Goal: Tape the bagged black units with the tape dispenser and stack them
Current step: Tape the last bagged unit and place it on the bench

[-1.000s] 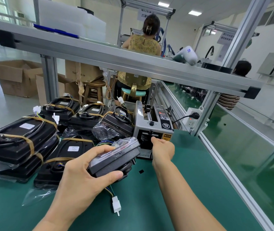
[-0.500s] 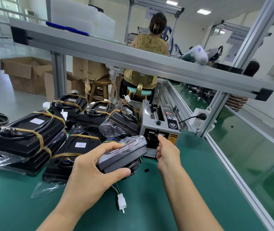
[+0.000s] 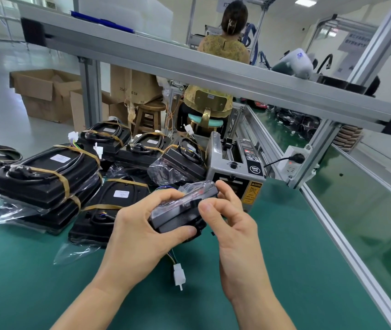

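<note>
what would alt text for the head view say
Both hands, left hand and right hand, hold a bagged black unit above a green bench, in front of a tape dispenser. Taped units are stacked to the left, and a seated person faces away beyond.

Factory assembly line, green workbench point(image 3: 285, 270), aluminium frame point(image 3: 189, 65), cardboard boxes point(image 3: 44, 91)
</note>
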The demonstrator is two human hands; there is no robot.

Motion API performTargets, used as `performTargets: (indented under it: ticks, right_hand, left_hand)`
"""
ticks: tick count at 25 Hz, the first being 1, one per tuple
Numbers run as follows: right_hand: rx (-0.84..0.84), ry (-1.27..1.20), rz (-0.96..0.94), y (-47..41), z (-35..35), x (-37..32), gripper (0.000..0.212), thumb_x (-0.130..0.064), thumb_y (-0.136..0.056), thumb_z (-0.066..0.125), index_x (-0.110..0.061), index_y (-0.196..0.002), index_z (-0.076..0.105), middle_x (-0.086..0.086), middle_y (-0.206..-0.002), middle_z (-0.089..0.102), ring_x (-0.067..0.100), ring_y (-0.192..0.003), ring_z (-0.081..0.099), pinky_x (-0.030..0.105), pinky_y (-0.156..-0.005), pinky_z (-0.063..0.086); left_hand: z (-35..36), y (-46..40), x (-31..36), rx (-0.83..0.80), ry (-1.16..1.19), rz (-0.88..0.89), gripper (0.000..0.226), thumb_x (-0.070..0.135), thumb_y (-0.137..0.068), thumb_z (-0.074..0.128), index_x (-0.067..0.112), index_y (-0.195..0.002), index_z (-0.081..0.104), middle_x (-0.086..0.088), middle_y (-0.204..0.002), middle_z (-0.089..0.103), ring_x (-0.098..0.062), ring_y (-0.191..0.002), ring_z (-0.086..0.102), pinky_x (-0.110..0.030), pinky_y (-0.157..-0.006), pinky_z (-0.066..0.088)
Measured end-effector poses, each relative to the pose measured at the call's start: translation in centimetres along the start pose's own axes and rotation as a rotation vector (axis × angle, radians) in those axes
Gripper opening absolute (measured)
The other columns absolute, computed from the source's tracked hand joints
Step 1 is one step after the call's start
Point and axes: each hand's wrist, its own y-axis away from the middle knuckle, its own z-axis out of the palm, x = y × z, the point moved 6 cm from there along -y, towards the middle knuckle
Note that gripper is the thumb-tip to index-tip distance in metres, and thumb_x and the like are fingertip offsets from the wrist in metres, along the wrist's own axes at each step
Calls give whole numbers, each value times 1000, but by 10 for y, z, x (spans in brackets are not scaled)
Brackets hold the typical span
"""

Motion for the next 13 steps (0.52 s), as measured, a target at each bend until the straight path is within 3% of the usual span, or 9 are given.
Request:
performTargets:
  ticks: [3,6,13]
  right_hand:
    - [-4,27,2,-2,2,3,11,-30,-74,73,-19,-71,75,-25,-137,47,-14,-125,41,38,-116,28]
    - [-13,61,4,-4,2,6,11,-17,-82,71,-17,-72,75,-24,-136,48,-11,-125,43,39,-116,29]
    - [-17,116,9,-4,2,5,10,-17,-82,72,-16,-73,75,-24,-135,47,-15,-122,43,38,-116,29]
  left_hand:
    - [-1,0,0,0,15,-3,45,46,-52,78,45,-95,65,22,-86,69,2,-74,64,-3,-65,43]
    - [0,0,-1,0,25,-4,46,47,-52,77,44,-96,65,22,-87,69,1,-75,64,-3,-66,43]
    - [0,1,-2,8,38,-5,46,47,-52,78,41,-97,66,20,-89,70,0,-78,65,-4,-68,45]
